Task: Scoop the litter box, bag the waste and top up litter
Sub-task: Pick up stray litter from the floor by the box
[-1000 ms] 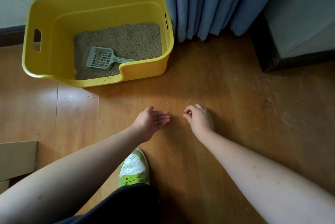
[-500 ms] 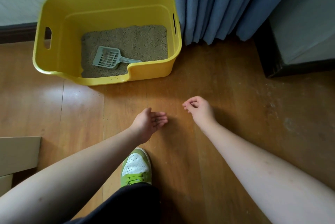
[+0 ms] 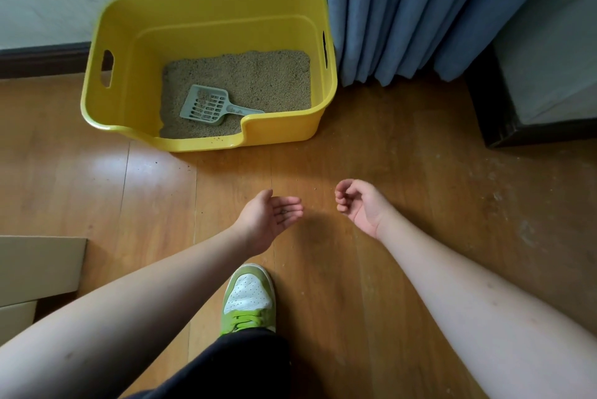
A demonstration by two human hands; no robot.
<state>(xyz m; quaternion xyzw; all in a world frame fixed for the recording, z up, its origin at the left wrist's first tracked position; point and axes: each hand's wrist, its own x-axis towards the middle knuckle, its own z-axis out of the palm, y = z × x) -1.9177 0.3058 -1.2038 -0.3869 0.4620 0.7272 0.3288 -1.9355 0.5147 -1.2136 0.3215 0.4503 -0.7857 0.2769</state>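
The scoop (image 3: 209, 106) handle's end is hidden behind the litter box (image 3: 106, 27) front wall at 4 o'clock. Tiny dark bits on the left hand (image 3: 271, 217) palm are too small to identify. The cardboard (image 3: 38, 266) is cut off at 9 o'clock, the dark cabinet (image 3: 517, 127) at 3 o'clock.

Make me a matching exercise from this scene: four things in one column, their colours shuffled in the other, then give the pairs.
Things:
1. litter box
2. scoop
3. curtain
4. shoe

Colours:
A. blue
B. green and white
C. yellow
D. pale grey-green

Pairs: 1-C, 2-D, 3-A, 4-B
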